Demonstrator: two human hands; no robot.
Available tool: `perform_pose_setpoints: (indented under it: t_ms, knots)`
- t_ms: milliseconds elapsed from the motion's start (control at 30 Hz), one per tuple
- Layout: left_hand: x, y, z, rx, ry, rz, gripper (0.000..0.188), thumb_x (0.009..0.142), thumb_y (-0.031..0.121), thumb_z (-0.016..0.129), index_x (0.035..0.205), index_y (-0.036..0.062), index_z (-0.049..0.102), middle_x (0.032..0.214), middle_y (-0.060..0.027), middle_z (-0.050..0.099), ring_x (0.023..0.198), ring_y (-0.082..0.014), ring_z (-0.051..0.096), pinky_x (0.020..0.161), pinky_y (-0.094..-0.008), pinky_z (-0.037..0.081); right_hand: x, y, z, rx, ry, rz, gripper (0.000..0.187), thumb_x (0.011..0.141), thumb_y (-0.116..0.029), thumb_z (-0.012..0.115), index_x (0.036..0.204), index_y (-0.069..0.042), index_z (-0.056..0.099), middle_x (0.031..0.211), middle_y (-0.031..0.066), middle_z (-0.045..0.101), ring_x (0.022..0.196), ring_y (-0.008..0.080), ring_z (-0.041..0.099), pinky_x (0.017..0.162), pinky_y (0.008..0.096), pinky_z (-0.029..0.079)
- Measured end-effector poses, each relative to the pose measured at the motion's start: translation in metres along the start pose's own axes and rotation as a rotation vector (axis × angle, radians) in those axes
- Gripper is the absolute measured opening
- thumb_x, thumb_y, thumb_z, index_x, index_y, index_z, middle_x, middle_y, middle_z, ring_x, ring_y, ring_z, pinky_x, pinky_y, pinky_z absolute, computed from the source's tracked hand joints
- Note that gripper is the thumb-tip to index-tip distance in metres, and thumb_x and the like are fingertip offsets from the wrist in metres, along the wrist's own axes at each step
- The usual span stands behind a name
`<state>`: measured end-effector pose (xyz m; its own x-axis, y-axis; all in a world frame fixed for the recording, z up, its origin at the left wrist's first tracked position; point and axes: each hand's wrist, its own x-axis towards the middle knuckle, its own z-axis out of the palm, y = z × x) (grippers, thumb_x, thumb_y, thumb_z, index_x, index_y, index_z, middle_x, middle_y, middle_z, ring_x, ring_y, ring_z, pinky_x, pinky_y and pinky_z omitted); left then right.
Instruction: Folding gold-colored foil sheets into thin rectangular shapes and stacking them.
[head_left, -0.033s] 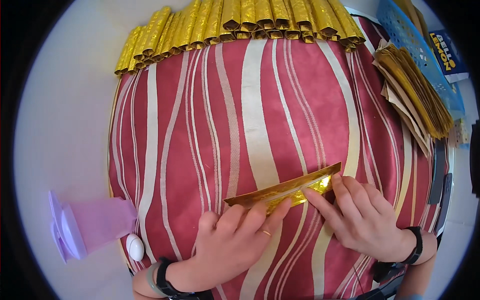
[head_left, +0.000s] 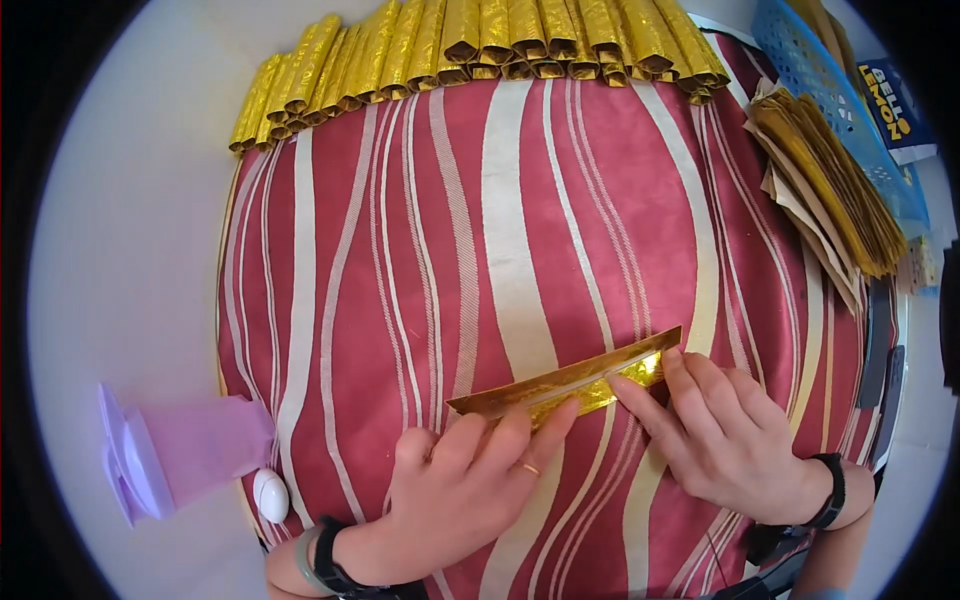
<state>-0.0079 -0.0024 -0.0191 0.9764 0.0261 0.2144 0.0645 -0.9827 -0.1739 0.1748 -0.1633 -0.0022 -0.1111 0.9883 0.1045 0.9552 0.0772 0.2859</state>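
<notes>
A strip of shiny gold foil paper [head_left: 570,378], partly folded along its length, lies slanted between my hands, its right end farther from me. At its left part, my left hand [head_left: 470,485] presses the near side with curled fingers and the thumb against the foil. My right hand [head_left: 728,430] pinches the right end, fingertips at the corner and the thumb on the folded strip. Part of the paper's near edge is hidden under the fingers. The strip rests on or just above a red cloth with wavy pale stripes [head_left: 390,270].
Along the far edge several gold foil tubes [head_left: 460,40] are stacked in rows. At the far right, a pile of gold and brown paper sheets [head_left: 830,190] leans by a blue perforated basket [head_left: 790,50]. A purple plastic container [head_left: 190,445] and a white egg-shaped object [head_left: 270,494] are at the left.
</notes>
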Motion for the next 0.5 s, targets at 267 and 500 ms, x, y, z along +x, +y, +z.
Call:
perform_pose_setpoints:
  t_ms: [267, 500]
  knots:
    - [-0.022, -0.001, -0.009, 0.138, -0.01, 0.039, 0.051, 0.074, 0.017, 0.058, 0.125, 0.0191, 0.066, 0.107, 0.0073, 0.052, 0.094, -0.0123, 0.042, 0.074, -0.0332, 0.025, -0.006, 0.0, -0.003, -0.045, -0.021, -0.014, 0.043, 0.079, -0.009, 0.058, 0.118, 0.009, 0.062, 0.11, 0.0156, 0.062, 0.104, 0.0232, 0.058, 0.082, 0.0274, 0.045]
    - [-0.037, -0.001, -0.017, 0.181, -0.034, 0.018, 0.045, 0.072, 0.011, 0.059, 0.115, 0.0141, 0.07, 0.118, 0.0048, 0.055, 0.094, -0.0151, 0.043, 0.081, -0.0326, 0.027, -0.007, 0.001, -0.005, -0.014, -0.032, -0.014, 0.042, 0.076, -0.01, 0.059, 0.111, 0.01, 0.064, 0.111, 0.0152, 0.062, 0.104, 0.0225, 0.058, 0.082, 0.0279, 0.045]
